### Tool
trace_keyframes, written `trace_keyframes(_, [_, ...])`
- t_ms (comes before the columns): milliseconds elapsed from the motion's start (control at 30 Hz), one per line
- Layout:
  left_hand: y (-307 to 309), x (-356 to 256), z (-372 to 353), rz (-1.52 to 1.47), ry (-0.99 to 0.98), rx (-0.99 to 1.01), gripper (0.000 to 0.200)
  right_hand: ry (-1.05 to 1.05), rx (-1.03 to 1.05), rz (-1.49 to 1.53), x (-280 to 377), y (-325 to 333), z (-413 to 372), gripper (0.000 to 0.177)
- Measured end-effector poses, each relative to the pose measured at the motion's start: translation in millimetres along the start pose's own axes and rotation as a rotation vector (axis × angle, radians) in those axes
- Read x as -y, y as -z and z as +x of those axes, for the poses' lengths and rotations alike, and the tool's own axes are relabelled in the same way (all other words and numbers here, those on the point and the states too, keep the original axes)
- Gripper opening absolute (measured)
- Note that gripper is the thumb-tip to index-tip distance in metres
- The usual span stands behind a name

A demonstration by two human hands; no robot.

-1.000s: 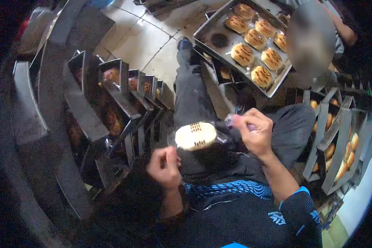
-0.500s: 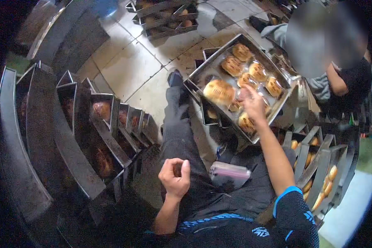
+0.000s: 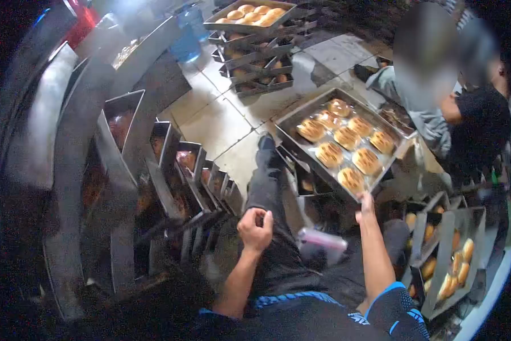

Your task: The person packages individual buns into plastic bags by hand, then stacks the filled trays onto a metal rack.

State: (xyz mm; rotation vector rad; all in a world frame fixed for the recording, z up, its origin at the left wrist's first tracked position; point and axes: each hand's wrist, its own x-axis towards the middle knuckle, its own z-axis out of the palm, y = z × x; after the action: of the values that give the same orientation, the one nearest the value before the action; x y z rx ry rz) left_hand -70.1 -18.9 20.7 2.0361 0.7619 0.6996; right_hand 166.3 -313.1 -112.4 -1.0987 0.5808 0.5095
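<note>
A square metal tray (image 3: 286,122) of glossy browned buns (image 3: 347,138), with plastic film around them, sits on a stack in front of me. My right hand (image 3: 366,206) is closed at the tray's near corner, fingers on the rim. My left hand (image 3: 255,229) hovers over my left thigh, its fingers curled toward the thumb around a dark hollow. Between my legs rests a translucent pack with a pink edge (image 3: 323,238).
Stacked metal trays (image 3: 176,170) of bread rise along my left. Trays of long rolls (image 3: 455,267) stand at my right. Farther off are another stack topped by a tray of buns (image 3: 249,16) and a blue water bottle (image 3: 186,37). A person (image 3: 477,113) sits at upper right.
My right hand has drawn back from among the buns to the tray's near corner. The blurred bun now lies still in the tray. The view has shifted, showing more to the left.
</note>
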Motion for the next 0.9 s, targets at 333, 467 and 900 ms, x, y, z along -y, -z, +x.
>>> trace_keyframes(333, [-2, -67, -14, 0.151, -0.088, 0.418, 0.059, 0.338, 0.291, 0.086, 218, -55, -264, 0.037])
trace_keyframes(467, [-66, -73, 10, 0.05, -0.042, 0.963, 0.093, 0.399, 0.51, 0.187, 249, -59, -360, 0.056])
trace_keyframes(900, [-176, 71, 4, -0.146, 0.383, 2.042, 0.06, 1.024, -0.064, -0.249, 271, -35, -438, 0.055])
